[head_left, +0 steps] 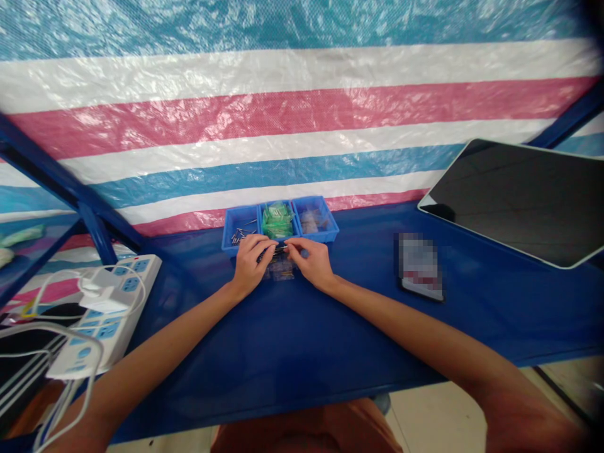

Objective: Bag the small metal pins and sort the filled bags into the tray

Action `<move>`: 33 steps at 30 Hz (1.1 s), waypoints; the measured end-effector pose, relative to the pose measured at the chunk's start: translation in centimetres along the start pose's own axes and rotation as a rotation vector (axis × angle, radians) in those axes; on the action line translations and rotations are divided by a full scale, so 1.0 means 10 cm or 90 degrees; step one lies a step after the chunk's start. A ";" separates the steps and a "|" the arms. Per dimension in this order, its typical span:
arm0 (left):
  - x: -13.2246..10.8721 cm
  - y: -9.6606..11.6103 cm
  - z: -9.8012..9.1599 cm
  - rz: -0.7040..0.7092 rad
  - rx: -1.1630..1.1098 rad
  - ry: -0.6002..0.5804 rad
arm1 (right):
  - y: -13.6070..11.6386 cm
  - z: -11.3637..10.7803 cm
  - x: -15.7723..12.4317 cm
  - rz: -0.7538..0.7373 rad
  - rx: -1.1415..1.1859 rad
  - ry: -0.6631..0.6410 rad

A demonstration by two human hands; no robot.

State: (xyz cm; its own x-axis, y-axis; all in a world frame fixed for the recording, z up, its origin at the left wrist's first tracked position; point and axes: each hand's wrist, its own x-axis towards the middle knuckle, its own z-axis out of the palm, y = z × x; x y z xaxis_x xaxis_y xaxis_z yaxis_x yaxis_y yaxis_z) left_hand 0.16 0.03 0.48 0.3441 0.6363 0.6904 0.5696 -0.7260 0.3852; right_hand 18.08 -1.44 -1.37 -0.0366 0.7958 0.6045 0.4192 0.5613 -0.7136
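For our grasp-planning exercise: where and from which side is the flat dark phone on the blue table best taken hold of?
Probably pinch the flat dark phone across its two long edges, coming from above: it lies flat on the blue table, with bare surface either side.

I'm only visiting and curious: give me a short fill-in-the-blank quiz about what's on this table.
The left hand and right hand meet in front of three small bins coloured ____.
The packets in the middle bin are ____.
The dark tablet lies to the person's ____.
The white power strip lies to the person's ____.
Missing words: blue, green, right, left.
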 end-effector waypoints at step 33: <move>-0.01 -0.03 0.00 -0.034 0.007 0.040 | -0.04 0.00 0.02 -0.027 0.035 -0.022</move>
State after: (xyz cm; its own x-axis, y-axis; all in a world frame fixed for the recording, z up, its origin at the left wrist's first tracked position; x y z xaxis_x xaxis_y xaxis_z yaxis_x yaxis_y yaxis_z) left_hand -0.04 0.19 0.32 0.2649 0.6563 0.7064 0.5946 -0.6879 0.4161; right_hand 17.95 -1.47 -0.96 -0.0849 0.7778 0.6227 0.3655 0.6057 -0.7068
